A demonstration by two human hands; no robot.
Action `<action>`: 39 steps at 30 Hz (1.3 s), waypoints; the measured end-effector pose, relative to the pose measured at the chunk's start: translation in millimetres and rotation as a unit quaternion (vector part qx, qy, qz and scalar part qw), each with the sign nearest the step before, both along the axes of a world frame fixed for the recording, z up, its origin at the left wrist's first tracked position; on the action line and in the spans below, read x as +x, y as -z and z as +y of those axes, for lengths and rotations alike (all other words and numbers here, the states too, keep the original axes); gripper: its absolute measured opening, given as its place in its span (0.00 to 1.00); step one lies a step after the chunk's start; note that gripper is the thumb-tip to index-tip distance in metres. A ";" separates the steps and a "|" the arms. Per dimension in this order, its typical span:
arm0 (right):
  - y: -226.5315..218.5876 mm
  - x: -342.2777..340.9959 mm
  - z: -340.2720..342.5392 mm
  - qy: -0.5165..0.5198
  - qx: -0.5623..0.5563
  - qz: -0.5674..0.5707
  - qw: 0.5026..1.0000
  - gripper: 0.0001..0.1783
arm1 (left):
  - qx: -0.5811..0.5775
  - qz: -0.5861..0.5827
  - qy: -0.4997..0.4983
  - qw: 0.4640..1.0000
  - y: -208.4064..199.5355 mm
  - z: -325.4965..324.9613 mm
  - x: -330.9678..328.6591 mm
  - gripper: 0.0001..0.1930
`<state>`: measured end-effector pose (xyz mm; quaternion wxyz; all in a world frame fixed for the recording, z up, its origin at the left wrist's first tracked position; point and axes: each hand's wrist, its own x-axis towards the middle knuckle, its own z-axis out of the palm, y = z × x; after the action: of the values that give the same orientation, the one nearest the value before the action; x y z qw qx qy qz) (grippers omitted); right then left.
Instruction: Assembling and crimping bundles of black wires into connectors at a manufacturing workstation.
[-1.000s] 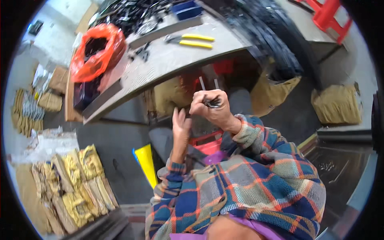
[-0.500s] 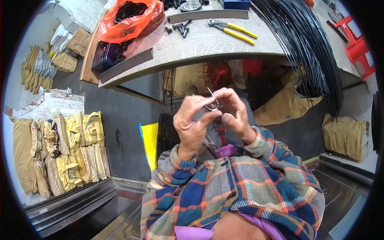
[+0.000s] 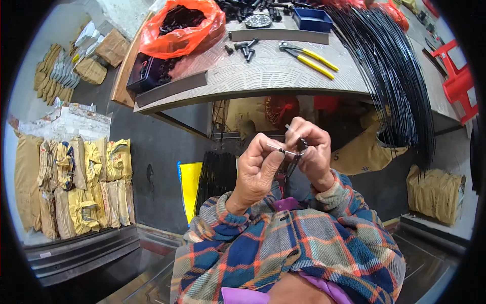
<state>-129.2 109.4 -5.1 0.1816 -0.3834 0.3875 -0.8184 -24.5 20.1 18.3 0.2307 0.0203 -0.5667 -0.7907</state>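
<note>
While the left hand (image 3: 255, 172) pinched a thin metal pin (image 3: 281, 150) below the workbench (image 3: 283, 76), the right hand (image 3: 311, 149) pinched its far end, steadying it.

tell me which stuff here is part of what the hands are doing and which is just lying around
In hand:
left hand and right hand, both pinching a thin metal pin with a black cord

Lying about:
yellow-handled pliers
orange bag
blue tray
black wire bundle
</note>
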 end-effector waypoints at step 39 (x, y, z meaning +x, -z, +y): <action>-93.0 -57.8 -81.1 -0.280 0.317 0.047 0.905 0.08 | 0.208 0.065 -0.108 0.970 -0.6 -39.6 -12.9 0.12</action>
<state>-187.0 28.4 87.8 0.4970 -0.4368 0.5113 -0.5484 -37.4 -19.6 18.9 0.3411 0.0776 -0.3680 -0.8615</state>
